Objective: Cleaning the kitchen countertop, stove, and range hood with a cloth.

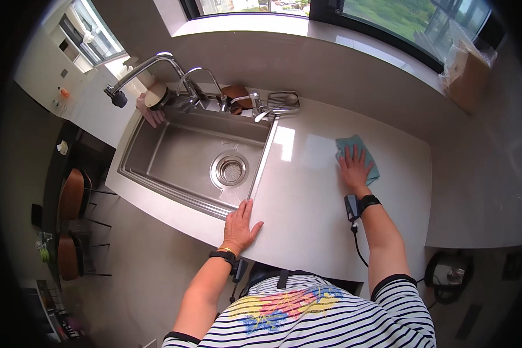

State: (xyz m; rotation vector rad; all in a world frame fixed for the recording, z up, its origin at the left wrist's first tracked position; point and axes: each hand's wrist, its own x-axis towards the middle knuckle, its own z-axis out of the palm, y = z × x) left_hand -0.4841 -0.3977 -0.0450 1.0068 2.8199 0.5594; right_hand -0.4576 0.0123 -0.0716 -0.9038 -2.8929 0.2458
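Palm down, my right hand presses on a teal cloth that lies on the white countertop. Part of the cloth is hidden under the palm and fingers. My left hand rests on the counter's front strip, at the near right corner of a stainless steel sink. Nothing is held in it, and its thumb stands apart from the fingers. In the sink's base sits a round drain strainer, with some wet patches around it.
A tall chrome faucet arches over the sink's back left. Beside it are smaller taps and a wire rack. Pink gloves drape over the sink's left rim. A plastic-wrapped cardboard box stands at the back right.
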